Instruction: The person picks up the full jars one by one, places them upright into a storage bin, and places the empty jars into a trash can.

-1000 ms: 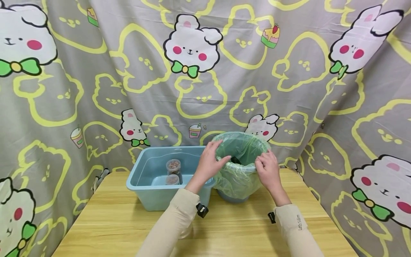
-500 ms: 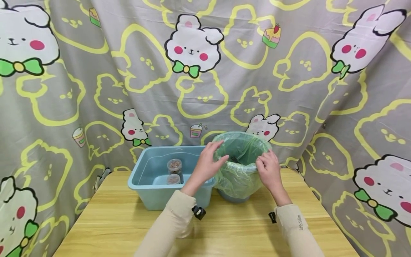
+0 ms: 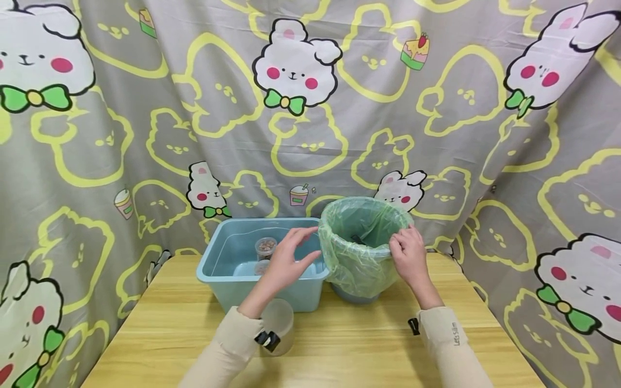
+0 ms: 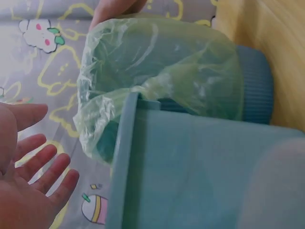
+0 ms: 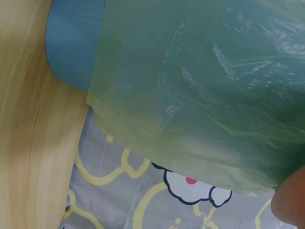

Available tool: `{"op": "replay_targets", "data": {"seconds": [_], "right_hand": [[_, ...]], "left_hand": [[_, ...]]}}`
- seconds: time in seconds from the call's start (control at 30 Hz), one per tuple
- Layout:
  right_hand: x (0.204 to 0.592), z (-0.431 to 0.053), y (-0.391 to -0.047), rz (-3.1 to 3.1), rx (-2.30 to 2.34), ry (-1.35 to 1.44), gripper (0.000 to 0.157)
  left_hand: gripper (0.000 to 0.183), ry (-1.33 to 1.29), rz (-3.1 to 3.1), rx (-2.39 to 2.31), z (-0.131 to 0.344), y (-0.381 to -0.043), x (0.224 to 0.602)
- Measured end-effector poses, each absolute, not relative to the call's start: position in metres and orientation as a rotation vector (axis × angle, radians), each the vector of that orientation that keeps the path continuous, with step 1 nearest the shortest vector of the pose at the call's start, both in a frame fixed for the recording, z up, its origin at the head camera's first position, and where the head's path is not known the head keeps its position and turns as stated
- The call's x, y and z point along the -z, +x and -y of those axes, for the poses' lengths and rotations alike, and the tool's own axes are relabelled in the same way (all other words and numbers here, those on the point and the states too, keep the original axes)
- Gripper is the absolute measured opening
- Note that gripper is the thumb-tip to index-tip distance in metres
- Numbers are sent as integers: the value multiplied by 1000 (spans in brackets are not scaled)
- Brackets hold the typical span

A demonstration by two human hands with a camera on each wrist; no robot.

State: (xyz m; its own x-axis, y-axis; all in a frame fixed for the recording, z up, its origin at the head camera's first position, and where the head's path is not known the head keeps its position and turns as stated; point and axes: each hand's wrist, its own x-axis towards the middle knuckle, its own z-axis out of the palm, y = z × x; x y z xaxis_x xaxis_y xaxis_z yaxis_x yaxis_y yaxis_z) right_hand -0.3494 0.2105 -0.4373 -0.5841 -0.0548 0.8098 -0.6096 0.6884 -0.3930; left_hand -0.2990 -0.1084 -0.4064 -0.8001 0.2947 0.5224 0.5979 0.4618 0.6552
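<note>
A blue trash bin [image 5: 74, 43] stands toward the back right, lined with a thin green plastic bag [image 3: 361, 269] folded down over its rim. My right hand [image 3: 409, 254] grips the bagged rim on the near right side, fingers curled. Something small and dark [image 3: 358, 240] lies inside the bin; its kind is unclear. My left hand [image 3: 287, 260] hovers over the right part of a blue plastic tub [image 3: 225, 279], apart from the bin. In the left wrist view, the fingers of the left hand [image 4: 35, 167] are spread and hold nothing.
Inside the tub stand lidded clear jars [image 3: 266, 248] with brown contents, partly behind the left hand. A clear plastic container [image 3: 281, 328] stands on the wooden table [image 3: 349, 350], partly under the left wrist. A patterned curtain [image 3: 310, 134] hangs behind.
My left hand has come away from the bin's left rim and moved left over the tub. The right hand stays on the rim. More of the clear container shows.
</note>
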Motion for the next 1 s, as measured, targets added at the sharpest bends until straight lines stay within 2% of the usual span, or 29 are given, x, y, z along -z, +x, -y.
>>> {"op": "replay_targets", "data": {"seconds": [0.5,1.0], "right_hand": [[435,-211,-351,2074,-839,527,39],[438,-213,-350,2075,-843,520,38]], "left_hand": [[54,-743,2405,1032,193,-239,452],[47,-824,2464,1054,206,-210,486]]}}
